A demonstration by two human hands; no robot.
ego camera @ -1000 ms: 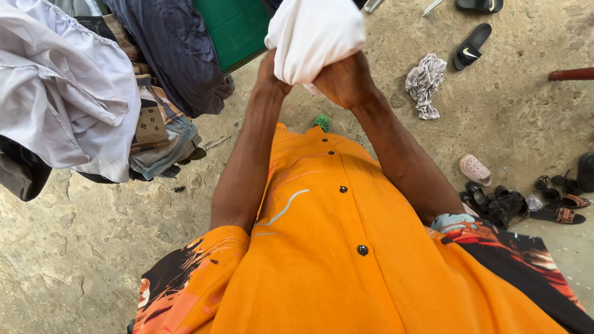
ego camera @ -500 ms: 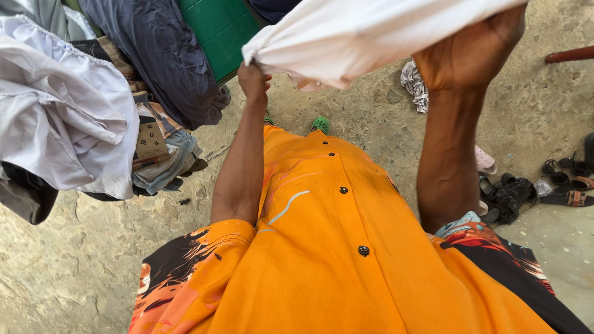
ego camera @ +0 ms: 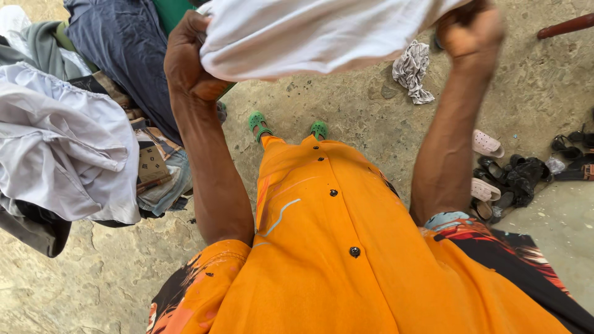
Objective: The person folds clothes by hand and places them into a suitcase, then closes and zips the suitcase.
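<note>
A white cloth (ego camera: 309, 37) is stretched across the top of the view, above my orange buttoned shirt (ego camera: 346, 247). My left hand (ego camera: 189, 59) grips its left end with closed fingers. At the upper right, my right hand (ego camera: 470, 28) is shut on the other end; it is slightly blurred. Both forearms are raised in front of me. Below the cloth, my feet in green clogs (ego camera: 260, 122) stand on the rough stone ground.
A heap of clothes (ego camera: 68, 148) lies at the left, with a dark blue garment (ego camera: 124, 49) on top. A crumpled patterned rag (ego camera: 414, 71) lies on the ground at the upper right. Several sandals and slippers (ego camera: 513, 176) are scattered at the right.
My hands, close together on the bunched cloth a second ago, have moved apart. The cloth is now pulled out wide between them. The view has tilted down a little, and my feet show.
</note>
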